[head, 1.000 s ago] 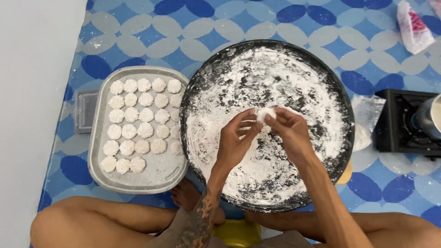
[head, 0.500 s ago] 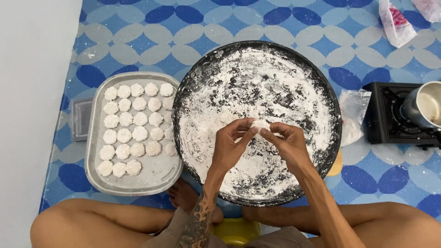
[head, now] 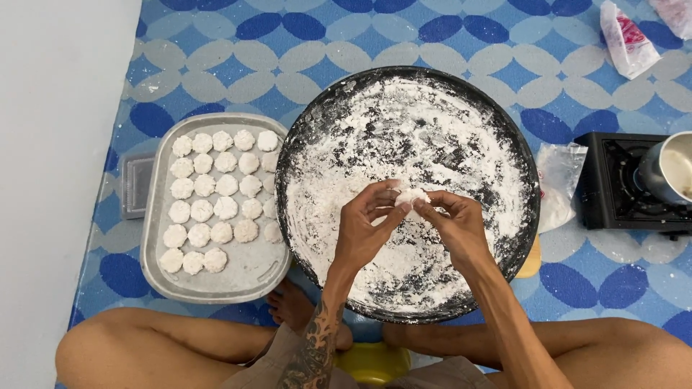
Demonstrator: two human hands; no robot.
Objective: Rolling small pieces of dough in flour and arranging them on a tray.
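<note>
Since a second ago the hands have been drawn slightly nearer the body and lower over the pan (head: 339,115), while the small white lump (head: 411,196) has been kept between them throughout; by that, the shaping of this one piece is judged to be in progress rather than finished. The lump is pinched between the fingertips of the left hand (head: 364,229) and the right hand (head: 455,229), which are brought together with fingers curled inward; it is held just above the floured surface, apart from it, at the point where the two hands meet. White flour is spread unevenly beneath both hands, with dark bare patches showing toward the rim. Well to the left of the left hand a metal tray (head: 249,277) is set, and rows of finished white pieces (head: 216,194) are laid on it, with bare room left at its near end. Well to the right of the right hand a black stove (head: 613,187) with a pot (head: 667,173) is seen, and a plastic bag (head: 559,184) lies between stove and pan.
</note>
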